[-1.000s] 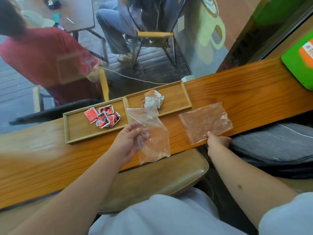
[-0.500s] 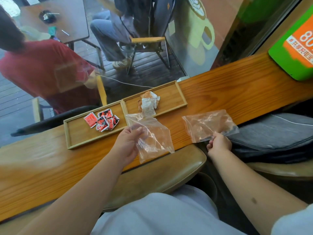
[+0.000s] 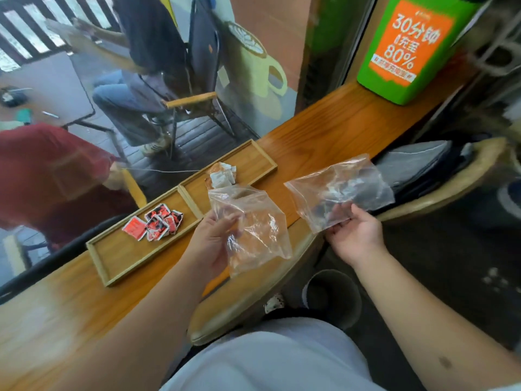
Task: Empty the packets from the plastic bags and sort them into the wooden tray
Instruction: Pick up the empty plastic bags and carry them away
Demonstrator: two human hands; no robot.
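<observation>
Meanwhile, the left hand (image 3: 214,244) pinched one clear plastic bag (image 3: 253,230) above the counter's (image 3: 332,128) near edge, and the right hand (image 3: 353,235) gripped a second clear bag (image 3: 341,187) by its lower edge. Red packets (image 3: 155,224) lay in the wooden tray's (image 3: 118,261) left compartment, white-and-orange packets (image 3: 222,174) in its right.

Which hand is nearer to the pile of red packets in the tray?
Left. The left hand, gripping a clear bag, is just right of the red packets, at the tray's near edge. The right hand holds the other bag much farther right, past the counter edge.
</observation>
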